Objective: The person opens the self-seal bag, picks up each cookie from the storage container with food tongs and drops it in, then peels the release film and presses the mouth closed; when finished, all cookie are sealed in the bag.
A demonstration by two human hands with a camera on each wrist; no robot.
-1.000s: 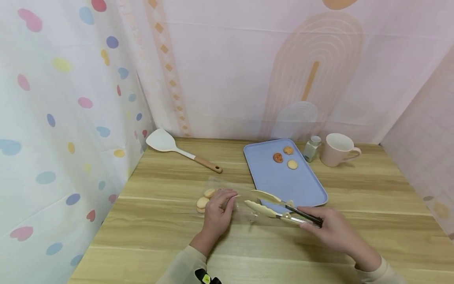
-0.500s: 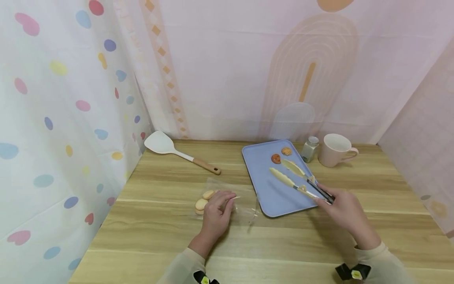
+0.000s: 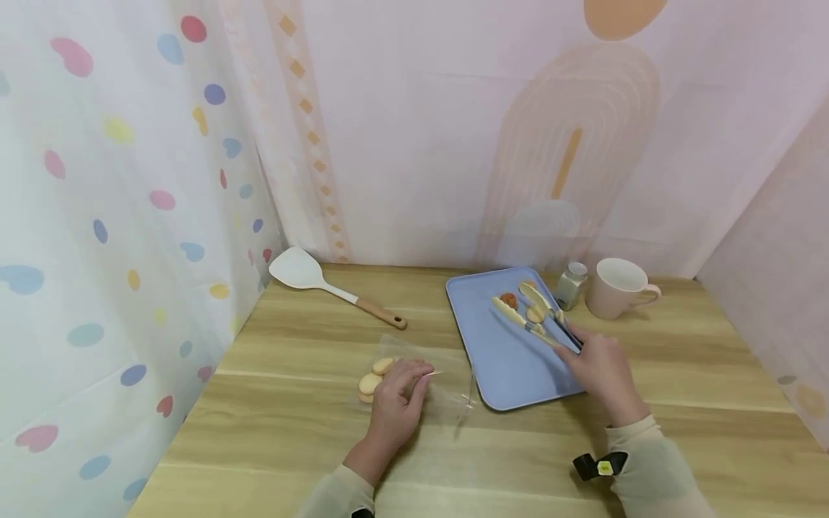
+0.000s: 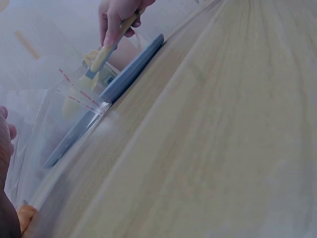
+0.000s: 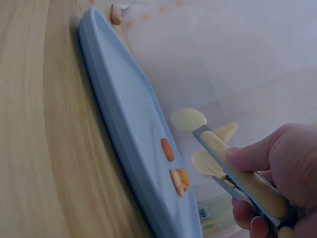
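Observation:
My right hand (image 3: 605, 374) holds a pair of tongs (image 3: 513, 312) with cream-coloured tips above the blue tray (image 3: 501, 367). The tong tips are spread, and nothing is gripped between them. Below them on the tray lie a pale round cookie (image 3: 535, 314) and a reddish-brown cookie (image 3: 509, 299); the tongs mostly cover a swirled cookie, which shows in the right wrist view (image 5: 184, 178). My left hand (image 3: 395, 406) pinches the edge of a clear plastic bag (image 3: 450, 381) lying on the table. Several pale cookies (image 3: 371, 383) are inside the bag, left of that hand.
A white spatula (image 3: 301, 270) with a wooden handle lies at the back left. Right of the tray stand a small glass jar (image 3: 571, 286) and a pink mug (image 3: 617, 289). Curtains (image 3: 421, 158) close off the wooden table's (image 3: 272, 424) back and sides.
My right hand has carried the spread tongs from near the bag's opening to above the cookies at the tray's far end. The left hand has kept its hold on the bag.

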